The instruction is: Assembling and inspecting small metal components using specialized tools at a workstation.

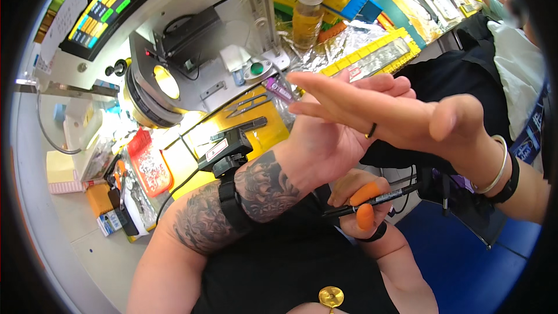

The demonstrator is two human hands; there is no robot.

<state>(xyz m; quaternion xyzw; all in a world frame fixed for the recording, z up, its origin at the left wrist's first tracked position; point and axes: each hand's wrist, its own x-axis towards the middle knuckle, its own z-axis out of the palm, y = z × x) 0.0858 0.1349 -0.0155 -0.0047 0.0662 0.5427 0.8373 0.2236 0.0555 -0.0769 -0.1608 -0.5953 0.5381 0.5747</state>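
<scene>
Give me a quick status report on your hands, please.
Left hand open. Right hand closed on black pen-like tool. Co-worker's hand partly blocks view of left hand.

Lighting: bright overall. Visible sources, 2: glowing lamp (167, 82); lit screen (97, 14), up-left of lamp. Yellow work surface (270, 134), below-right of lamp: washed pale on the side nearest it. Crinkled foil (332, 53), right of lamp: glare. Far right of lamp: detail soft. Fisheye distortion, edges bowed; black rim.

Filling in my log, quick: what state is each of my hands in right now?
Left hand: open, partly hidden by another person's hand.
Right hand: closed, holding a slim black pen-like tool.
</scene>
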